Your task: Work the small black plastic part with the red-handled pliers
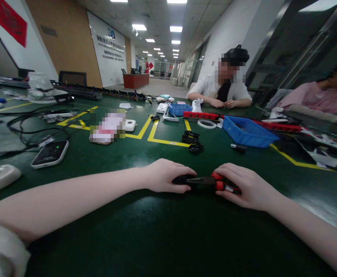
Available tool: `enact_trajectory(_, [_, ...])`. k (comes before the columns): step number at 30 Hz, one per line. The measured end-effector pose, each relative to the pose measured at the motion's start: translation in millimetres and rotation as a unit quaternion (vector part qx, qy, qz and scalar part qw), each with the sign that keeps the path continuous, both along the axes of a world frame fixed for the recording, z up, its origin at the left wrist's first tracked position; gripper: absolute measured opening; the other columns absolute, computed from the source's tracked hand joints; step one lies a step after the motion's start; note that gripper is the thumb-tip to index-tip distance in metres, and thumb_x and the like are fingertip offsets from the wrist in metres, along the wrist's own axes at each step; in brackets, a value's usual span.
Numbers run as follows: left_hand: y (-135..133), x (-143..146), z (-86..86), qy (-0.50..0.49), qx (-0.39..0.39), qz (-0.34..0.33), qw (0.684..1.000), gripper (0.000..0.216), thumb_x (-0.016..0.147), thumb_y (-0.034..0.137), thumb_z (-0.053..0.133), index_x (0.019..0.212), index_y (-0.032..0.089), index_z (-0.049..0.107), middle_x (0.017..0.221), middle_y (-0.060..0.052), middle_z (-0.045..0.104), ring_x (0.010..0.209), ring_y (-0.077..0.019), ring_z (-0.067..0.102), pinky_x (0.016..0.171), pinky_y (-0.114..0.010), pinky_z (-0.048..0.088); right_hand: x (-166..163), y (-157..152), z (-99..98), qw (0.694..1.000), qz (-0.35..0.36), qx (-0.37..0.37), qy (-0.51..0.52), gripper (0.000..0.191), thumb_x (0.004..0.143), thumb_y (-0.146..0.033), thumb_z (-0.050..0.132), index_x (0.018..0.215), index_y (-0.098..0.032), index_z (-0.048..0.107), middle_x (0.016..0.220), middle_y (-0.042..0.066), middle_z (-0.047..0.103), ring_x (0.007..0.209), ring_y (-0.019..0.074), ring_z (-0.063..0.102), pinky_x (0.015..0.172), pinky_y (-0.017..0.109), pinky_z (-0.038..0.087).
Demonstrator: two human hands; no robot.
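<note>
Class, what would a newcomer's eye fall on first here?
First, the red-handled pliers in the right hand, their tip at a black part in the left hand, near the middle. Beyond them, the larger blue basket stands right of centre on the dark green table.

Pliers [219, 186] in right hand [250, 188]; tray [250, 139] beyond, right; phone [50, 154] left, on table [156, 234].

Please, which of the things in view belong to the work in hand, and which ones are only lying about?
In use:
red-handled pliers, in the right hand
black piece, in the left hand
loose black parts beyond, perhaps

Apparently just lying about:
dark-screened phone
small white box
white rounded device
</note>
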State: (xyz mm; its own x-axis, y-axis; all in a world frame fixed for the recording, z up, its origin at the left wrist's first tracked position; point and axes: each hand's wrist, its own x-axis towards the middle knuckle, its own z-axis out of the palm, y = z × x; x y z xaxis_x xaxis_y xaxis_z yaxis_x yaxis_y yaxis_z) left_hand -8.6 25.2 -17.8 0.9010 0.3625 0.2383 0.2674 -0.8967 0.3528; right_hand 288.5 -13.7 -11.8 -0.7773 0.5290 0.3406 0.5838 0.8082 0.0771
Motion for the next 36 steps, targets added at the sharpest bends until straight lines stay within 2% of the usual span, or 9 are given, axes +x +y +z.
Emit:
enact_trajectory(16, [0.3,-1.2,3.8,0.001,-0.019,-0.022,1.0,0.035,0.095,0.029,0.055,0.128,0.018,0.058,0.116,-0.006,0.071,0.097,-0.0202,0.069,0.082,-0.028,0.051,-1.1,-0.1,1.7,1.0,0.004,-0.002,0.009,0.029,0.088,-0.037,0.062,0.109,-0.017,0.057,0.095,0.011,0.068,0.081,0.0222,0.067,0.067,0.033,0.055])
enact_trajectory(23, [0.6,-1.0,2.6,-0.008,-0.022,-0.02,1.0,0.045,0.09,0.042,0.066,0.128,0.019,0.058,0.118,-0.006,0.071,0.1,-0.0208,0.069,0.082,-0.028,0.051,-3.0,-1.6,4.0,1.0,-0.007,-0.01,0.016,0.027,0.088,-0.037,0.062,0.108,-0.019,0.059,0.095,0.011,0.069,0.081,0.0225,0.067,0.067,0.033,0.055])
enact_trajectory(36, [-0.6,1.3,4.3,0.007,0.004,-0.009,1.0,0.042,0.098,0.045,0.056,0.129,0.018,0.06,0.111,-0.006,0.072,0.091,-0.0191,0.071,0.074,-0.025,0.049,-2.1,0.2,3.2,1.0,0.001,0.0,0.015,0.028,0.091,-0.038,0.058,0.11,-0.018,0.056,0.095,0.011,0.068,0.081,0.0224,0.067,0.068,0.033,0.055])
